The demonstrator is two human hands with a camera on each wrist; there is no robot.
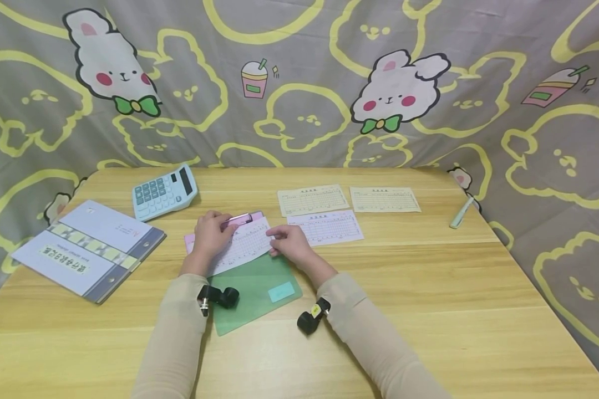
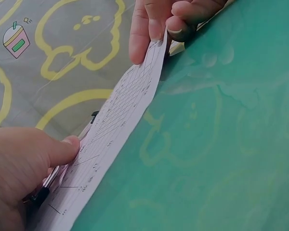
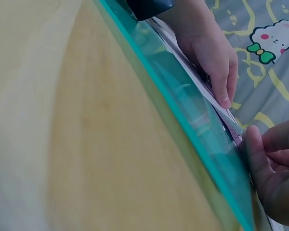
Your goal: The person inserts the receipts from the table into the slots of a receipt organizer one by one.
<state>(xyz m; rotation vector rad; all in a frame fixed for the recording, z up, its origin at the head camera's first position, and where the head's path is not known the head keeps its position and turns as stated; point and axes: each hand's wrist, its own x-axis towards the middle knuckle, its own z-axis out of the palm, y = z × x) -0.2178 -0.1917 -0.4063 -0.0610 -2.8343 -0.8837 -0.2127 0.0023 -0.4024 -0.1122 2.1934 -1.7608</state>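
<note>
A pink clipboard (image 1: 188, 239) with a metal clip (image 1: 240, 218) lies before me, a printed form (image 1: 244, 242) on top. My left hand (image 1: 211, 237) is at the clip and grips the clipboard's top edge there; its thumb (image 2: 66, 150) rests on the form. With thumb and fingers, my right hand (image 1: 293, 245) pinches the form's right edge, which bends up slightly in the left wrist view. A translucent green plastic cover (image 1: 249, 293) with a pale blue label (image 1: 282, 291) extends toward me beneath the form.
Two cream slips (image 1: 313, 200) (image 1: 385, 199) and a white slip (image 1: 329, 227) lie beyond my right hand. A blue calculator (image 1: 163, 191) and a grey ledger binder (image 1: 87, 252) are on the left. A pale green pen (image 1: 461, 213) is at the far right, near the patterned curtain (image 1: 299, 83).
</note>
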